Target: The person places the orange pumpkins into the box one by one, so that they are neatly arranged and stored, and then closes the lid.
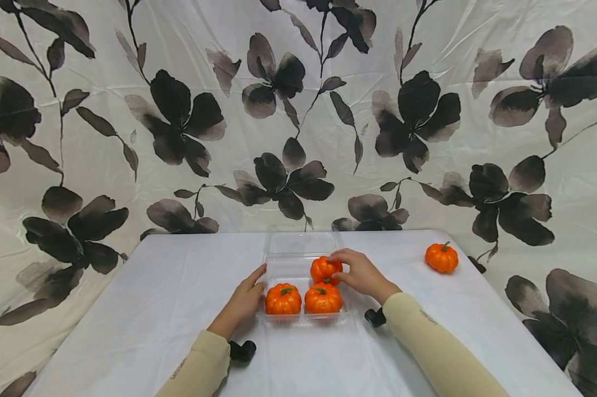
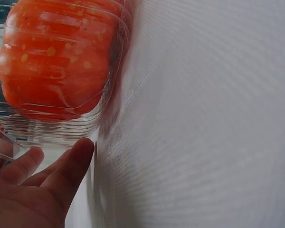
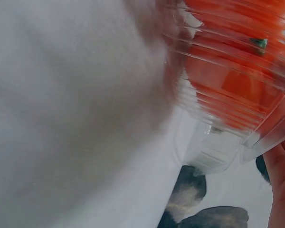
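A clear plastic clamshell box [image 1: 302,316] stands on the table, its lid [image 1: 302,244] folded back at the far side. One small orange pumpkin [image 1: 283,301] sits front left in it and another pumpkin [image 1: 323,301] front right. My right hand [image 1: 365,277] pinches a third pumpkin [image 1: 323,269] over the back right part, its stem tilted toward me; whether it rests on the bottom I cannot tell. With fingers extended, my left hand [image 1: 245,300] touches the box's left side. The left wrist view shows those fingers [image 2: 69,173] by the ribbed wall. Mostly out of the right wrist view is my right hand [image 3: 282,183].
Another orange pumpkin [image 1: 442,258] with a green stem lies at the table's far right. A white cloth covers the table [image 1: 189,275]. Behind its back edge hangs a white curtain [image 1: 348,121] with dark flowers.
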Motion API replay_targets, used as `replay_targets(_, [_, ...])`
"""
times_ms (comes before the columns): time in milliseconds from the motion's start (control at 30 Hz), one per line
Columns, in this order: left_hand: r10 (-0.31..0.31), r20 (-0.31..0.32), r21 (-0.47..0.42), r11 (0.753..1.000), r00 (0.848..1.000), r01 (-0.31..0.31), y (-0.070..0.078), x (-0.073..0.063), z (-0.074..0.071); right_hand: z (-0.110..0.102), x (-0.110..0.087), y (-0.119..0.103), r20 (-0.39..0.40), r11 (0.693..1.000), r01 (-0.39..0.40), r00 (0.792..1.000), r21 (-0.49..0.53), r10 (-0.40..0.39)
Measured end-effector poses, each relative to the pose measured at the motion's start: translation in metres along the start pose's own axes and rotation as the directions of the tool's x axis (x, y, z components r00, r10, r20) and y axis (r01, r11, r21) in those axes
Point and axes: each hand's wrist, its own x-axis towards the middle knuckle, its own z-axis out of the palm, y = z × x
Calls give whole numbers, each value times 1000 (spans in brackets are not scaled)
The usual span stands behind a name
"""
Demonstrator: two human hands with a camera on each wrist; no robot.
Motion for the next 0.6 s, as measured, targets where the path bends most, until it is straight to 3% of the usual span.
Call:
replay_targets(467, [26,6,12,1000,1000,-27,-1,0,1,2,1,-4,21,999,-27,999,-30,27])
replay_targets(600, [31,4,12,999,999,-32,-1,0,1,0,1,-6,35,999,0,999,-49,2])
